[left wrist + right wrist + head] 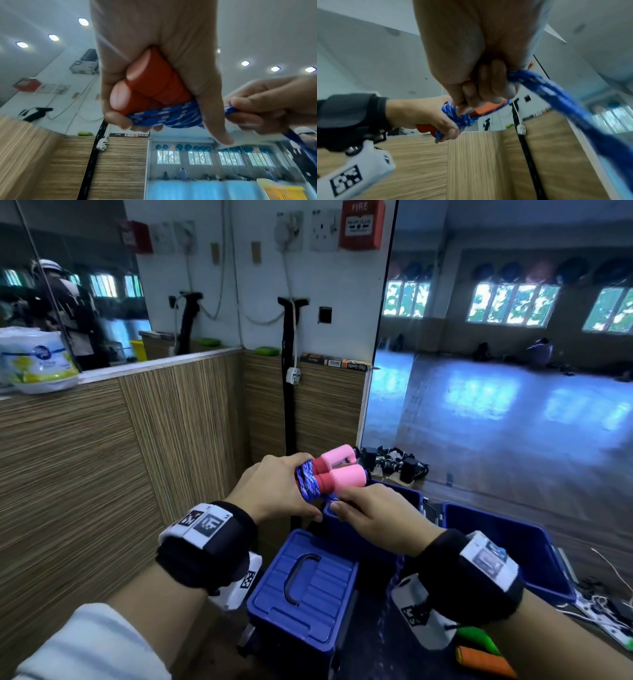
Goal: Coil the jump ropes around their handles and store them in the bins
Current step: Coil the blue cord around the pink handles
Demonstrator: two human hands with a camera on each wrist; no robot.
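My left hand (274,486) grips two pink-and-red jump rope handles (337,470) held side by side, with blue-and-white rope (308,482) coiled around their middle. In the left wrist view the fingers curl round the red handle ends (150,83) and the coil (168,117). My right hand (370,511) pinches the loose rope just right of the coil; in the right wrist view the loose blue rope (556,97) runs from its fingers down to the right. Both hands hover above an open blue bin (414,498).
A shut blue box with a handle in its lid (305,580) stands below my hands. A second open blue bin (507,546) sits to the right. Green (478,638) and orange (484,660) handles lie at the lower right. Wood-panelled walls close the left and back.
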